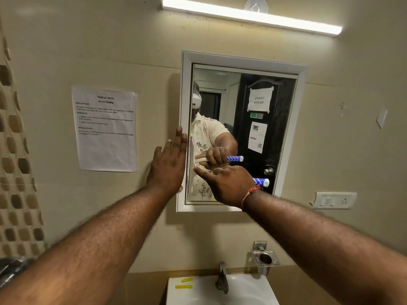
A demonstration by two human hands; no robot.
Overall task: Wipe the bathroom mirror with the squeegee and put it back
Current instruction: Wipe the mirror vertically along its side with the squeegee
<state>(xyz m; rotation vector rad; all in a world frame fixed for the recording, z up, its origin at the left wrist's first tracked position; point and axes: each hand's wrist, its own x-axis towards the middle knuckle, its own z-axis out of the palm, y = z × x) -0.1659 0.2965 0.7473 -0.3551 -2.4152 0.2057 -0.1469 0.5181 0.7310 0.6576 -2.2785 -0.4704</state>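
One squeegee (261, 182), mid-wipe: the right hand (229, 186) is gripping its handle and holding the blade against the mirror (275, 128) at the glass's left edge. The left hand (169, 164) is pressing flat on the frame (186, 84). Judging from this, wiping is underway and returning the tool is not yet done.

Mirror (242, 128) above sink (176, 291), paper sheet (105, 128) to left

Both arms outstretched; left hand (168, 164) flat, fingers straight, upright; right hand (229, 183) grips squeegee (262, 182), forefinger extended.
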